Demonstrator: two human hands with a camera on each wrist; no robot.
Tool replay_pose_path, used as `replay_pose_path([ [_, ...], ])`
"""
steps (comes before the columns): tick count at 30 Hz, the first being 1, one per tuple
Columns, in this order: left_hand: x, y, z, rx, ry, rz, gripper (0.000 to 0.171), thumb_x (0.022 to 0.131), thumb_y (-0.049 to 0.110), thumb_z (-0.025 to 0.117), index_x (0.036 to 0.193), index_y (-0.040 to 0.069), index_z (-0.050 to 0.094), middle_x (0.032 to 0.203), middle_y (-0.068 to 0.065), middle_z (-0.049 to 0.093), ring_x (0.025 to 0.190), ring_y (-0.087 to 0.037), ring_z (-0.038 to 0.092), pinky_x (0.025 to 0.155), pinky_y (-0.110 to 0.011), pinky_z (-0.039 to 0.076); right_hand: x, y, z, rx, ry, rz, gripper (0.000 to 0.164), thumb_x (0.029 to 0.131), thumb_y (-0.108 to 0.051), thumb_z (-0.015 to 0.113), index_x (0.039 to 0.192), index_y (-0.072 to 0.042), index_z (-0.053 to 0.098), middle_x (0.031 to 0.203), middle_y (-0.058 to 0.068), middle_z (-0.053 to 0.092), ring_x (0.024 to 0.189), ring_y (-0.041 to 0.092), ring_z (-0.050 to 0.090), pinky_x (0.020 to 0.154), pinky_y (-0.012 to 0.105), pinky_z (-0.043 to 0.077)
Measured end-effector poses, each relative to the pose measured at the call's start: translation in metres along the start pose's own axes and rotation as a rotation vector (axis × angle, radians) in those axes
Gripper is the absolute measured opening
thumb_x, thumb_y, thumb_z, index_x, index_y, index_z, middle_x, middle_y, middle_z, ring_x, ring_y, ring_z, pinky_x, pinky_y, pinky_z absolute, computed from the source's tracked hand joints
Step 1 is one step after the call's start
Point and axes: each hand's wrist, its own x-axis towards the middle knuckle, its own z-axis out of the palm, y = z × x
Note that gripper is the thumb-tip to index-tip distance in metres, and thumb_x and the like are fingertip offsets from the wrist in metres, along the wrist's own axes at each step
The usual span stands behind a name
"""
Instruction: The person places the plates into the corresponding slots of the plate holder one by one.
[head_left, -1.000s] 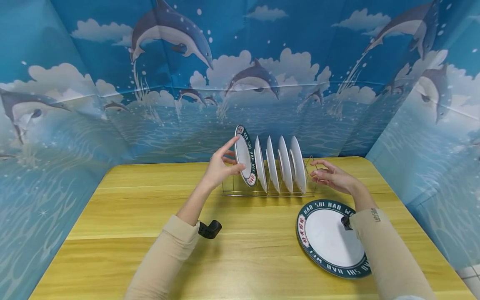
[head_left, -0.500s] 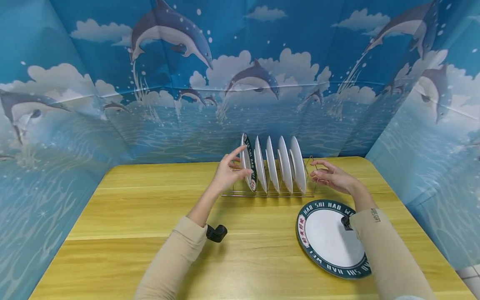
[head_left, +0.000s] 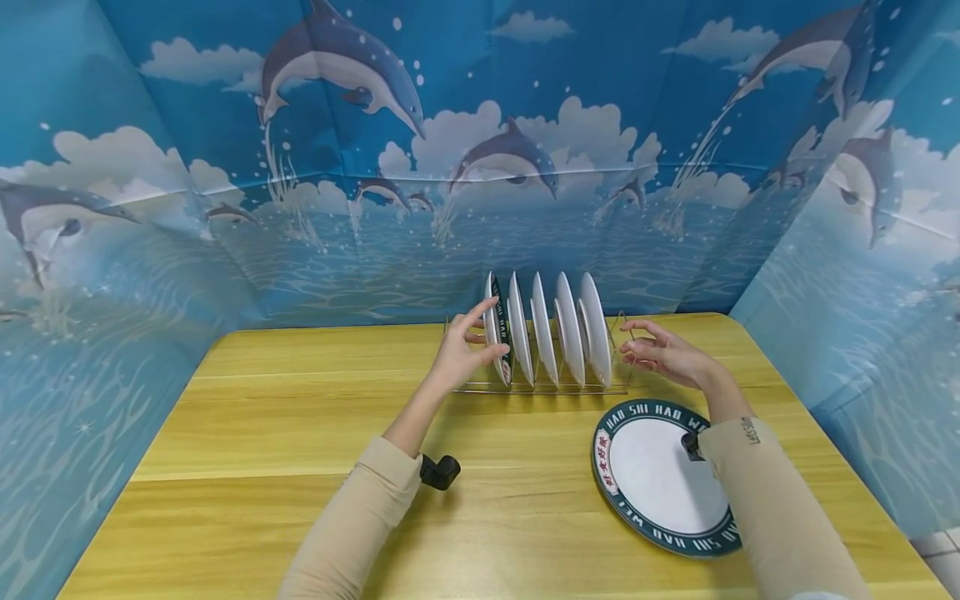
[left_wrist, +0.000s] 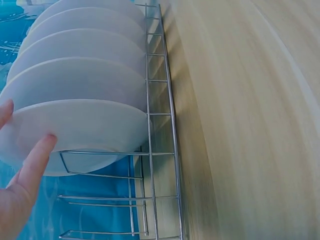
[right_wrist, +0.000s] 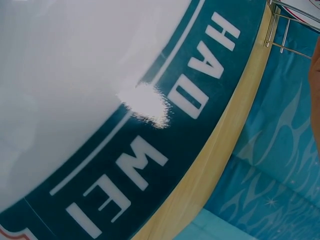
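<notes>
At the left end of the rack (head_left: 540,391), the left hand (head_left: 465,354) grasps the end plate (head_left: 502,327) by its rim — likely so that it stands upright between the wires, in line with the other four plates (head_left: 572,333). Bent fingers of the right hand (head_left: 667,354) lie at the rack's right end, perhaps to steady it; whether they grip the wire, I cannot tell. A flat plate (head_left: 660,475) lies face up on the table (head_left: 225,450), partly hidden by the right sleeve (head_left: 765,500). The left wrist view shows what the head view hides — a fingertip on the end plate's underside; the right wrist view shows mostly the flat plate's lettered rim.
</notes>
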Motion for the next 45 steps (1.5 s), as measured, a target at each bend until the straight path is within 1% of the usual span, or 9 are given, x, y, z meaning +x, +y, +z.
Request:
replay_pose_path([
  [6, -0.001, 0.0, -0.001, 0.006, 0.0, -0.026, 0.069, 0.081, 0.013, 0.07, 0.139, 0.033, 0.038, 0.118, -0.015, 0.04, 0.101, -0.034, 0.056, 0.07, -0.032, 0.056, 0.001, 0.0, 0.002, -0.005, 0.003, 0.002, 0.044, 0.096, -0.026, 0.046, 0.135, -0.017, 0.028, 0.114, 0.01, 0.053, 0.104, 0.016, 0.052, 0.097, 0.036, 0.04],
  [13, -0.009, 0.0, 0.005, 0.009, 0.028, 0.004, 0.08, 0.079, 0.012, 0.072, 0.143, 0.032, 0.029, 0.131, -0.017, 0.037, 0.11, -0.036, 0.05, 0.088, -0.045, 0.049, 0.0, 0.0, 0.003, -0.081, 0.007, -0.038, 0.049, 0.097, -0.026, 0.045, 0.137, -0.009, 0.024, 0.115, 0.017, 0.05, 0.107, 0.023, 0.051, 0.101, 0.053, 0.033],
  [17, -0.022, -0.003, 0.021, -0.005, 0.163, 0.044, 0.086, 0.078, 0.014, 0.073, 0.146, 0.027, 0.023, 0.135, -0.016, 0.034, 0.115, -0.036, 0.044, 0.089, -0.049, 0.047, -0.002, -0.004, 0.004, -0.174, 0.005, -0.079, 0.051, 0.098, -0.026, 0.042, 0.139, -0.005, 0.021, 0.115, 0.024, 0.045, 0.107, 0.03, 0.051, 0.098, 0.054, 0.037],
  [22, -0.044, -0.01, 0.053, -0.02, 0.406, 0.166, 0.071, 0.076, 0.011, 0.074, 0.136, 0.007, 0.037, 0.12, -0.019, 0.042, 0.105, -0.034, 0.044, 0.085, -0.049, 0.046, -0.018, -0.011, 0.0, -0.212, 0.005, -0.105, 0.054, 0.1, -0.029, 0.035, 0.145, -0.008, 0.013, 0.124, 0.027, 0.039, 0.11, 0.032, 0.051, 0.095, 0.048, 0.043],
  [25, -0.057, -0.012, 0.073, -0.061, 0.459, 0.194, 0.061, 0.075, 0.01, 0.074, 0.127, 0.003, 0.043, 0.108, -0.018, 0.045, 0.098, -0.033, 0.045, 0.082, -0.042, 0.046, -0.036, -0.012, -0.006, -0.241, 0.03, -0.104, 0.053, 0.1, -0.028, 0.035, 0.145, -0.015, 0.012, 0.127, 0.028, 0.037, 0.111, 0.034, 0.051, 0.093, 0.047, 0.045],
  [29, -0.072, -0.013, 0.097, -0.138, 0.39, 0.163, 0.056, 0.075, 0.01, 0.074, 0.123, 0.005, 0.045, 0.105, -0.014, 0.047, 0.094, -0.03, 0.046, 0.08, -0.041, 0.048, -0.064, -0.008, -0.015, -0.269, 0.056, -0.087, 0.052, 0.1, -0.027, 0.037, 0.145, -0.022, 0.012, 0.126, 0.018, 0.041, 0.109, 0.027, 0.054, 0.088, 0.036, 0.05],
  [33, -0.08, -0.013, 0.114, -0.236, 0.243, 0.049, 0.06, 0.074, 0.009, 0.074, 0.125, 0.008, 0.043, 0.108, -0.011, 0.047, 0.096, -0.03, 0.048, 0.079, -0.044, 0.051, -0.094, 0.005, -0.025, -0.211, 0.057, -0.085, 0.051, 0.1, -0.02, 0.037, 0.144, -0.029, 0.013, 0.118, -0.005, 0.047, 0.103, 0.008, 0.057, 0.083, 0.025, 0.051],
  [40, -0.084, -0.022, 0.131, -0.284, -0.007, -0.178, 0.066, 0.074, 0.009, 0.074, 0.131, 0.013, 0.042, 0.11, -0.014, 0.05, 0.09, -0.022, 0.055, 0.068, -0.024, 0.053, -0.137, 0.035, -0.038, -0.028, 0.012, -0.105, 0.053, 0.1, -0.008, 0.035, 0.143, -0.032, 0.016, 0.115, -0.017, 0.053, 0.102, 0.004, 0.058, 0.079, 0.032, 0.054],
  [45, -0.086, -0.027, 0.139, -0.406, -0.115, -0.293, 0.075, 0.075, 0.004, 0.073, 0.138, 0.013, 0.034, 0.113, -0.016, 0.047, 0.08, -0.018, 0.06, 0.065, -0.032, 0.057, -0.156, 0.056, -0.041, 0.073, -0.016, -0.099, 0.053, 0.099, -0.004, 0.033, 0.141, -0.033, 0.019, 0.116, -0.019, 0.054, 0.103, 0.004, 0.057, 0.079, 0.033, 0.054],
])
